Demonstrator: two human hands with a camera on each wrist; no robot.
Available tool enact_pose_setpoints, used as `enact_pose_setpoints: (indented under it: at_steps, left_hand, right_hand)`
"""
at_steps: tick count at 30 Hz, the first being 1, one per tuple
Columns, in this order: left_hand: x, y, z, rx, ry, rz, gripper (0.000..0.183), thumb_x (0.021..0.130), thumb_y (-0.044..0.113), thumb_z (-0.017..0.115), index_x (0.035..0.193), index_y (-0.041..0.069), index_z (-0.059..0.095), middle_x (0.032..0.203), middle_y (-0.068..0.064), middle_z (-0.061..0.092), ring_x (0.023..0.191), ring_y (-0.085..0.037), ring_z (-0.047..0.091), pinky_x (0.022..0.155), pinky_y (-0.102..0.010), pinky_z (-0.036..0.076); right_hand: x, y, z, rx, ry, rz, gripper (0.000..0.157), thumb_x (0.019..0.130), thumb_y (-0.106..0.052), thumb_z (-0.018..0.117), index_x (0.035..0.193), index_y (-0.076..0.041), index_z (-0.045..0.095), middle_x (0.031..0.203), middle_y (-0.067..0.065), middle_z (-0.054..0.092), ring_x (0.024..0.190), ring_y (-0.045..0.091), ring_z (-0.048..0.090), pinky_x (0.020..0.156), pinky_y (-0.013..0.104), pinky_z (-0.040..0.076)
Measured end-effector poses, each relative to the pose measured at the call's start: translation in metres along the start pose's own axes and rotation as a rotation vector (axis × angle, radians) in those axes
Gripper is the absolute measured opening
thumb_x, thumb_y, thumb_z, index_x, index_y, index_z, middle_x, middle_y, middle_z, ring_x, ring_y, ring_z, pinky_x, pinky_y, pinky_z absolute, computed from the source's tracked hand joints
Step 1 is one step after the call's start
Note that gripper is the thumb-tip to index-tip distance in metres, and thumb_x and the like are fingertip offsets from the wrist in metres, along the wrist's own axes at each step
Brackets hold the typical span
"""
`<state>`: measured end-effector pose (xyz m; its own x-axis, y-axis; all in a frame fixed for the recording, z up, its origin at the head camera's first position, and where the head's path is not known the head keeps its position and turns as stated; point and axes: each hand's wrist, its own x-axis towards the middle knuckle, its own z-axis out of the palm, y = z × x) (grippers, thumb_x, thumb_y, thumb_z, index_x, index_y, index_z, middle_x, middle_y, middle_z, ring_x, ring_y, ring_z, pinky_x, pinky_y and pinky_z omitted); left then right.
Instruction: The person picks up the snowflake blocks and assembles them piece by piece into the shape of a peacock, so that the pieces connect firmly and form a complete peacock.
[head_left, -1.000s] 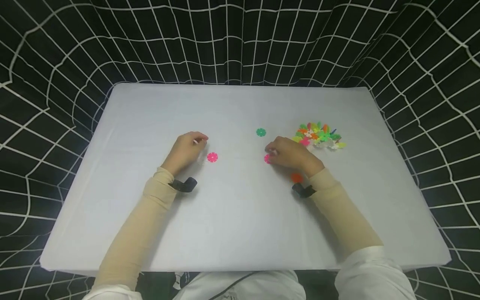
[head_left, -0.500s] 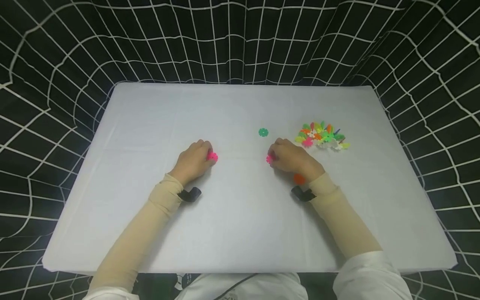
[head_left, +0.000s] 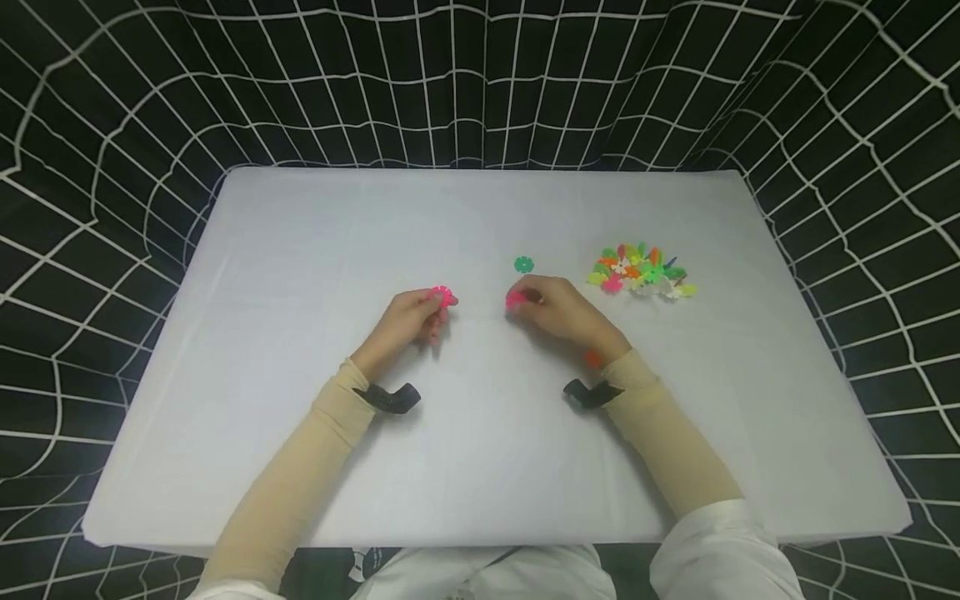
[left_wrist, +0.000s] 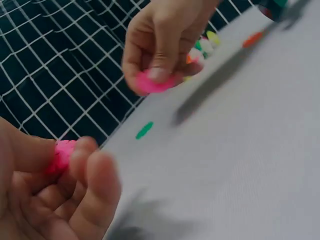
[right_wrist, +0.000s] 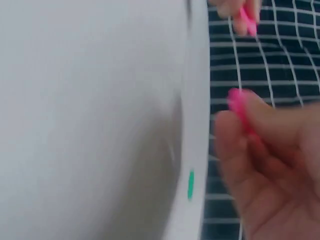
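Two pink notched plastic discs are in my hands, raised over the white table. My left hand pinches one pink disc between thumb and fingers; the left wrist view shows this pink disc partly hidden by the fingers. Facing it, my right hand pinches the other pink disc, whose face shows under the thumb as a pink disc in the left wrist view. A gap separates the two discs. Just beyond my right hand, a green disc lies flat on the table.
A heap of mixed coloured discs lies at the right of the white table. An orange disc lies by my right wrist, partly covered. Dark netting with white lines rises behind the table and at both sides.
My left hand came to the pink disc on the table, took it and lifted it to the right. My right hand raised its pink disc and moved slightly left.
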<state>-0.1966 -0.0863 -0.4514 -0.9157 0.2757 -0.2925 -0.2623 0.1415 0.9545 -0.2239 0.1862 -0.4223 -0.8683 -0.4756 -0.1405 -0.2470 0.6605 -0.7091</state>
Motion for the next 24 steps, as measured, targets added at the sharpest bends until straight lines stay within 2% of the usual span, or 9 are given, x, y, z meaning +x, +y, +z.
enact_pose_setpoints:
  at_steps: [2,5,8,12,17,24]
  left_hand:
    - [0.000,0.002,0.004,-0.051,-0.020,-0.003,0.035,0.108,0.020,0.044,0.122,-0.006,0.063,0.082,-0.001,0.058,0.062,-0.009,0.052,0.056,-0.024,0.054]
    - [0.000,0.005,0.010,-0.062,-0.035,0.005,0.037,0.109,0.025,0.043,0.112,-0.006,0.063,0.077,-0.001,0.058,0.059,-0.009,0.053,0.056,-0.026,0.055]
    - [-0.001,0.006,0.016,-0.052,-0.031,0.017,0.039,0.109,0.032,0.044,0.098,-0.002,0.060,0.071,0.000,0.055,0.055,-0.010,0.052,0.054,-0.025,0.054]
    - [-0.004,0.006,0.022,-0.056,-0.029,0.028,0.037,0.109,0.034,0.042,0.090,0.006,0.055,0.068,0.000,0.052,0.054,-0.011,0.050,0.052,-0.024,0.051]
    - [-0.007,0.005,0.025,-0.014,-0.034,0.038,0.038,0.109,0.037,0.041,0.091,0.007,0.055,0.067,0.001,0.050,0.054,-0.011,0.049,0.052,-0.023,0.050]
    - [-0.010,0.002,0.025,0.065,-0.076,0.055,0.039,0.109,0.039,0.039,0.088,0.008,0.051,0.066,0.002,0.041,0.055,-0.014,0.044,0.052,-0.023,0.046]
  right_hand:
    - [0.000,-0.007,0.006,0.106,0.066,-0.019,0.017,0.097,-0.012,0.067,0.113,-0.007,0.069,0.109,0.011,0.071,0.098,0.027,0.068,0.090,0.040,0.058]
    - [0.000,-0.017,0.014,0.252,0.123,-0.043,0.017,0.097,-0.009,0.068,0.113,-0.004,0.068,0.108,0.014,0.072,0.092,0.031,0.073,0.081,0.038,0.063]
    - [-0.002,-0.025,0.023,0.324,0.150,-0.057,0.020,0.096,-0.010,0.069,0.115,-0.005,0.064,0.107,0.015,0.074,0.090,0.032,0.074,0.074,0.034,0.063]
    - [-0.005,-0.032,0.031,0.297,0.159,-0.086,0.019,0.096,-0.011,0.069,0.114,-0.009,0.062,0.103,0.014,0.076,0.088,0.030,0.074,0.071,0.030,0.059]
    - [-0.007,-0.037,0.037,0.203,0.169,-0.143,0.016,0.096,-0.010,0.069,0.111,-0.010,0.063,0.099,0.011,0.078,0.085,0.024,0.074,0.066,0.026,0.054]
    - [-0.008,-0.037,0.039,0.169,0.188,-0.206,0.013,0.095,-0.007,0.069,0.107,-0.009,0.064,0.098,0.011,0.077,0.083,0.022,0.073,0.069,0.029,0.058]
